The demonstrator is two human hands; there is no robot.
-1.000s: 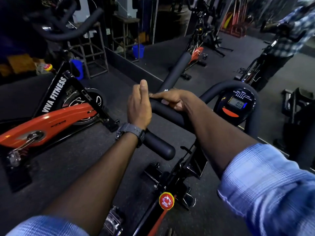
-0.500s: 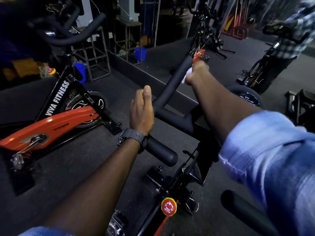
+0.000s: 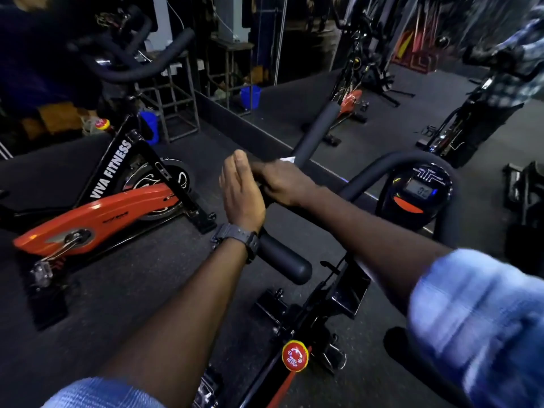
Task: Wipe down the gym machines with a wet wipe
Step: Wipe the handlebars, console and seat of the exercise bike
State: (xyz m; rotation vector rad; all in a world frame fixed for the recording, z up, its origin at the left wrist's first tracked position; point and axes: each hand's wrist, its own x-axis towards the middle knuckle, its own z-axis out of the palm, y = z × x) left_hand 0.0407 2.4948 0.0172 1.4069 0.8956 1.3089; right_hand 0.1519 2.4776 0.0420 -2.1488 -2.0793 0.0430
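Hands number two on one black foam-padded handlebar (image 3: 282, 260). One white wet wipe (image 3: 287, 159) shows as a small corner just beyond the right hand (image 3: 282, 184), whose fingers curl over it and round the bar; most of the wipe is hidden beneath them. Just beside it, the left hand (image 3: 241, 195) grips the same bar, thumb raised, a dark wristwatch (image 3: 237, 235) behind it. Past the right forearm sits one round black console (image 3: 415, 192), its digits unreadable. Left of both hands stands one orange-and-black spin bike (image 3: 97, 216). The blue right sleeve (image 3: 477, 313) is blurred.
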